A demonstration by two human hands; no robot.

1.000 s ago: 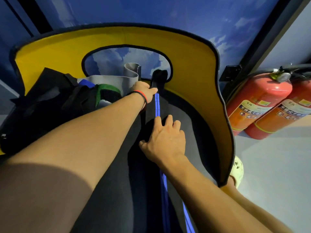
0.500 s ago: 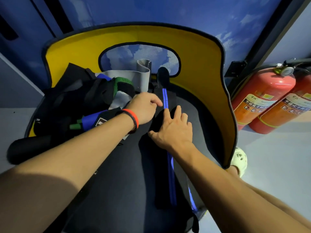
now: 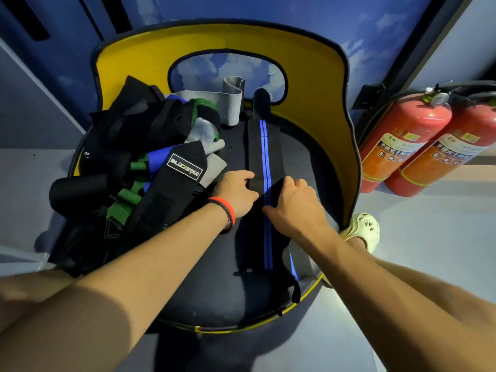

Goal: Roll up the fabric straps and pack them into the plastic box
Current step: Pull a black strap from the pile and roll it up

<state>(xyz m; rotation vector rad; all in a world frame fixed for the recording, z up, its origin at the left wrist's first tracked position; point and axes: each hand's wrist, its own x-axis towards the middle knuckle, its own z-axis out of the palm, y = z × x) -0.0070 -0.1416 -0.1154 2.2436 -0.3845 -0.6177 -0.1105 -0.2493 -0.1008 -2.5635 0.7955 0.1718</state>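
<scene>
Head camera looks down on a black strap with a blue stripe (image 3: 264, 146) lying far-to-near along the dark chair seat (image 3: 214, 285). At mid-length the left hand (image 3: 237, 194) curls its fingers onto the strap's left edge, while the right hand (image 3: 298, 208) bends its fingers over the right edge. Both grip it, with fingertips tucked out of sight. The strap's near end blurs into the dark cushion. A tangled pile of straps (image 3: 150, 146) sits left, its lower layers hidden.

My right hand (image 3: 298, 208) covers part of the blue-striped strap (image 3: 264, 146). Labels on the 2 extinguishers (image 3: 402, 146) are too small to read; the right edge crops 1.
</scene>
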